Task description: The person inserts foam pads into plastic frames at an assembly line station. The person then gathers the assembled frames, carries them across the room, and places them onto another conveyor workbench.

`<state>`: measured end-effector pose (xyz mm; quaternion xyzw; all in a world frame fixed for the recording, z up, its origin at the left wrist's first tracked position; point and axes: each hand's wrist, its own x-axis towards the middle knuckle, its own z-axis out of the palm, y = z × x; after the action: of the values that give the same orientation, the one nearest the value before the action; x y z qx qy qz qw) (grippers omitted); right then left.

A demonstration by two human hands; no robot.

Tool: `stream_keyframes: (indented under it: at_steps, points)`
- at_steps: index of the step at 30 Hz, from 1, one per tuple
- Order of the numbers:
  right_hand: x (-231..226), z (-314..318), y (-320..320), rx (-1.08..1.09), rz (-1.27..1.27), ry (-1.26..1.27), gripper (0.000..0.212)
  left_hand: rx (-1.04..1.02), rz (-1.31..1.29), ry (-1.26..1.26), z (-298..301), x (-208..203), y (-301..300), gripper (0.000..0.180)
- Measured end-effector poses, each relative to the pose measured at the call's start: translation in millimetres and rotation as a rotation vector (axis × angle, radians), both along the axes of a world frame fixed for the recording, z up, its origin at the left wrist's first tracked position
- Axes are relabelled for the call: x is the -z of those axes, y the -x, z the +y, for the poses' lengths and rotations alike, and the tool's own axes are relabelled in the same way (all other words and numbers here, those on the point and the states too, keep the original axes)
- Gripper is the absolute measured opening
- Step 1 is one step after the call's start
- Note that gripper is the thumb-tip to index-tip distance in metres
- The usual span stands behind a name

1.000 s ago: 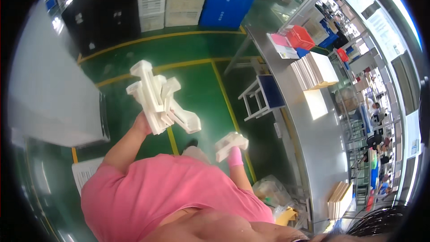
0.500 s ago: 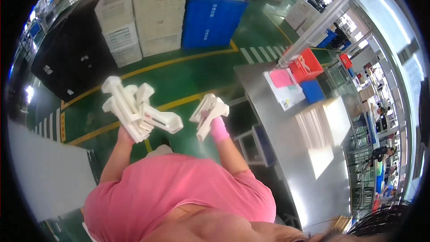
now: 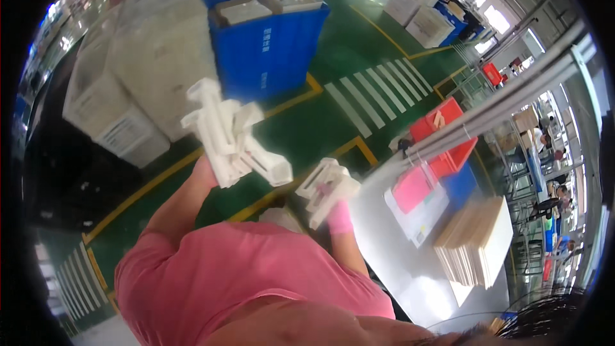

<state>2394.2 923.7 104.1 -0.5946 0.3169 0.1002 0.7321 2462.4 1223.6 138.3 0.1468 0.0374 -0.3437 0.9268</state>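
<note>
A bundle of several long white plastic parts (image 3: 221,131) with flared ends is held up ahead of me. My left hand (image 3: 205,172) is closed around its lower end; most of the fingers are hidden behind the parts. A smaller group of white plastic parts (image 3: 330,189) is in my right hand (image 3: 339,213), which wears something pink around the palm or wrist. Its fingers are partly hidden among the parts. Both bundles are in the air, apart from each other, with the right one close to the metal table's (image 3: 378,243) near left edge.
On the table stand a stack of thin tan boards (image 3: 474,243), papers with a pink sheet (image 3: 413,191) and red bins (image 3: 448,131). A metal post (image 3: 487,134) slants over it. Blue crates (image 3: 266,45) and whitish crates (image 3: 166,51) stand ahead on the green floor.
The view has shifted forward and turned, so the crates and table appear nearer. Both hands still hold their white parts, and the right bundle is now beside the table's edge.
</note>
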Motion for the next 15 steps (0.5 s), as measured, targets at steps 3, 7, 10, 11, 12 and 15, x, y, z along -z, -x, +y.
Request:
stream_keyframes:
  at_steps: [3, 7, 10, 11, 12, 15]
  points:
    - [1, -31, -44, 0.222, -0.291, -0.187, 0.03, 0.064, -0.16, -0.077, -47, -20, -93, 0.038]
    - [26, -69, -142, 0.346, -0.35, -0.332, 0.03, 0.199, -0.192, 0.135, -96, -6, -212, 0.037]
    - [31, -89, -213, 0.365, -0.326, -0.456, 0.03, 0.194, -0.285, -0.047, -134, -37, -272, 0.039]
    - [30, -94, -236, 0.364, -0.347, -0.425, 0.029, 0.162, -0.304, -0.177, -149, -44, -291, 0.043]
    - [28, -101, -259, 0.361, -0.368, -0.393, 0.027, 0.132, -0.325, -0.215, -156, -32, -318, 0.042]
    - [38, -137, -334, 0.295, -0.354, -0.343, 0.019, 0.081, -0.402, -0.21, -183, -31, -382, 0.04]
